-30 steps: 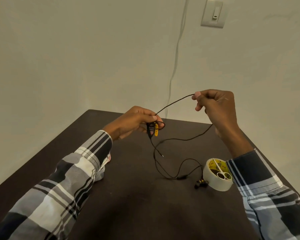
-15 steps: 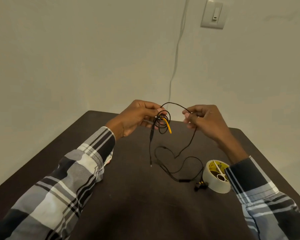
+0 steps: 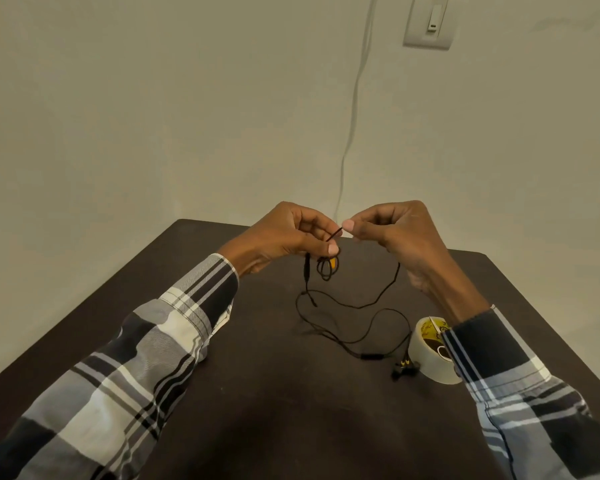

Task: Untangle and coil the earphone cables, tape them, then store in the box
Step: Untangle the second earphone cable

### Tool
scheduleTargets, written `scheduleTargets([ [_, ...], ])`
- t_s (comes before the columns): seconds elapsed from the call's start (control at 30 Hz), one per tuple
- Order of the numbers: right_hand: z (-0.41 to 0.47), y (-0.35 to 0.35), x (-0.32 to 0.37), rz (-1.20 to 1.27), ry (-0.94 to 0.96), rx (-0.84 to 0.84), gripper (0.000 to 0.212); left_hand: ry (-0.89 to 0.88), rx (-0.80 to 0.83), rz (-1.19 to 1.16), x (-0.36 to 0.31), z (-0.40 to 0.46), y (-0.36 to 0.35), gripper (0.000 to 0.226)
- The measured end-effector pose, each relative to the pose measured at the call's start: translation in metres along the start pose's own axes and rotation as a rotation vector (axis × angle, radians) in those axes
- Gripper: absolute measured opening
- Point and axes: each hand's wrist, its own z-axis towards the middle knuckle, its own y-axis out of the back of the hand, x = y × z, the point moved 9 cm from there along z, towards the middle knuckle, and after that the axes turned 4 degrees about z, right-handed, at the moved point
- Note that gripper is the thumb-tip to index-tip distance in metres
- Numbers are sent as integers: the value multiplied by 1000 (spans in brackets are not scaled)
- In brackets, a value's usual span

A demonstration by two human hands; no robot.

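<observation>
Both hands raised above the far middle of the counter (image 3: 222,393), left hand (image 3: 284,237) left, right hand (image 3: 399,237) right, fingertips almost meeting. Coil (image 3: 328,266) hangs just below left hand. Cable (image 3: 357,308) drops from both hands onto counter, loops between them and trails toward near right. Remote (image 3: 371,357) on that cable, earbuds (image 3: 404,368) just right of it, touching tape roll (image 3: 426,362). Tape roll on counter at right, partly under right sleeve (image 3: 506,368). Scissors (image 3: 439,336) inside roll. Wall (image 3: 153,116) behind counter; switch (image 3: 430,22) top right, wire (image 3: 355,98) left of it.

The table (image 3: 257,393) looks matt dark wood, the tape roll (image 3: 426,362) glossy plastic, the sleeves (image 3: 153,348) woven plaid cloth.
</observation>
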Motion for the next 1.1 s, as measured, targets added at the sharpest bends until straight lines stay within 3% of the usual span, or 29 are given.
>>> scheduleTargets([
  [0.2, -1, 17, -2, 33, -42, -110, 11, -10, 62, -4, -3, -2, -8, 32],
  [0.47, -2, 16, -9, 11, -100, -25, 13, -41, 89, -32, -6, -5, -10, 31],
  [0.67, -10, 4, -8, -5, -23, 72, 10, -66, -2, -47, -7, -4, -4, 19],
  [0.87, -7, 4, -8, -130, -12, 46, 6, -130, -88, 127, -17, -4, -3, 6],
  [1.1, -10, -6, -12, -250, -29, 4, 12, -158, -135, 163, -28, -6, -1, 13],
])
